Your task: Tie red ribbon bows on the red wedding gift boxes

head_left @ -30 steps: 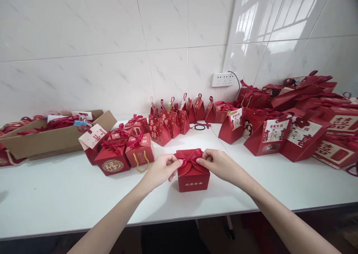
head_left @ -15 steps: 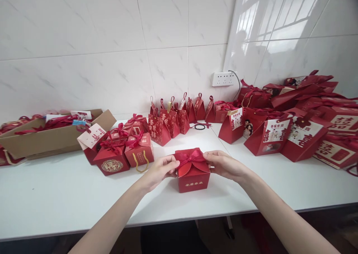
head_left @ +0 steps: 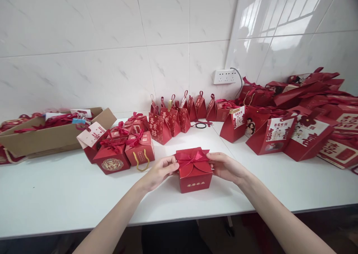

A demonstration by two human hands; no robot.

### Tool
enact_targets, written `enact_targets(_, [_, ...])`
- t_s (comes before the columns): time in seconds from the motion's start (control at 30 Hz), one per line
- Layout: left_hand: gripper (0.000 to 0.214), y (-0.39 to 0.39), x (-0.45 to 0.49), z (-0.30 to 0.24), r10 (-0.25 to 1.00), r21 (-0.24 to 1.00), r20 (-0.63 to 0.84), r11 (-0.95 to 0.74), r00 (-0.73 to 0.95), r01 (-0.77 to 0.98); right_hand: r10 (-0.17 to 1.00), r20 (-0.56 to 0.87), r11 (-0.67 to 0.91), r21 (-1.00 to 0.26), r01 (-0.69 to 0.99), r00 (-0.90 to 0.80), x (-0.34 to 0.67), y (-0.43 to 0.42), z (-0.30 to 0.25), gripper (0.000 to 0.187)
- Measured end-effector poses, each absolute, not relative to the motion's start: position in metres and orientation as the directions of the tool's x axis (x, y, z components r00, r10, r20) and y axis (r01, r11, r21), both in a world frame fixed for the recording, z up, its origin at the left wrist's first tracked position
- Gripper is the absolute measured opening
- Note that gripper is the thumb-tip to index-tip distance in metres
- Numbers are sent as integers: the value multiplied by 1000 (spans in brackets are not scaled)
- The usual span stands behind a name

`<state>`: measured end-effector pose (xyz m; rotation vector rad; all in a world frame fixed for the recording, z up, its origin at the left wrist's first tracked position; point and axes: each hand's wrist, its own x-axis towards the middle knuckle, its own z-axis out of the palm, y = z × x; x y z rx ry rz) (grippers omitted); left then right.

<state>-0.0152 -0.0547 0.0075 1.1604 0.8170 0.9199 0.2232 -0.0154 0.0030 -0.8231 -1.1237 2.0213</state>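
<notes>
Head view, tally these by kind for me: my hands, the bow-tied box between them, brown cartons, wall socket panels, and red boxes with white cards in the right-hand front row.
Hands: 2 (left hand, right hand)
Bow-tied box: 1
Brown carton: 1
Wall socket panel: 1
White-card red boxes: 3
Total: 8

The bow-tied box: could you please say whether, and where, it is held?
The left hand and right hand hold the red box at its upper sides, beside the bow.

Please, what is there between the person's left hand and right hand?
In the head view, a red box with a ribbon bow is between the left hand and right hand.
</notes>
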Motion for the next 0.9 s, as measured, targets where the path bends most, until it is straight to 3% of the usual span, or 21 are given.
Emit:
enact_targets(0.2, [35,-58,-12,6,919,974,-53,134,390,-185,809,-226,-475,-796,-376,-542,220,-21,1,25])
enact_targets(0.37, [44,-62,-12,-1,973,999,-31,39,229,-29,805,-190,-438,-829,-347,-563,232,-20,-4,37])
enact_targets(0.5, [57,-65,-14,-4,986,985,-49,22,157,173,901,-153,-295,-902,-316,-405,238,-16,-12,37])
enact_targets(0.67, [51,-52,-16,12,965,973,-101,45,243,227,885,-8,-141,-958,-252,-466,233,-24,-17,39])
enact_targets(0.83, [44,-31,-17,25,977,952,83,-19,-197,306,910,-68,-80,-997,-11,-410,244,-44,-9,50])
enact_targets(0.9, [39,-30,-16,30,958,948,133,-47,-255,316,915,-82,-74,-997,35,-395,251,-49,-2,53])
